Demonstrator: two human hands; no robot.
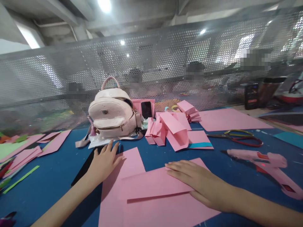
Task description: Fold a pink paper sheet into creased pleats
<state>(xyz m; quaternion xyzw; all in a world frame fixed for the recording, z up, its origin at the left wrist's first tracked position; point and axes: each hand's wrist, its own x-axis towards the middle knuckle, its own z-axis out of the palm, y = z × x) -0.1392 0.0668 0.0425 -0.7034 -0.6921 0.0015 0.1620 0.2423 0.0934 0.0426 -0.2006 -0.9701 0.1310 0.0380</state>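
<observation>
A large pink paper sheet [132, 208] lies on the blue table [54, 176] right in front of me, with one part folded over into a flap [151, 186]. My right hand [199, 183] lies flat on that folded flap, fingers stretched out and pointing left. My left hand [104, 162] rests open at the sheet's far left corner, fingers spread, just in front of a pale pink backpack [111, 115].
A heap of folded pink paper pieces [170, 127] sits behind the sheet, with a phone [146, 109] propped beside the backpack. Scissors [239, 137] and a pink glue gun [265, 164] lie at right. Pink and green paper scraps [26, 151] cover the left. A perforated metal screen [151, 69] closes the table's far side.
</observation>
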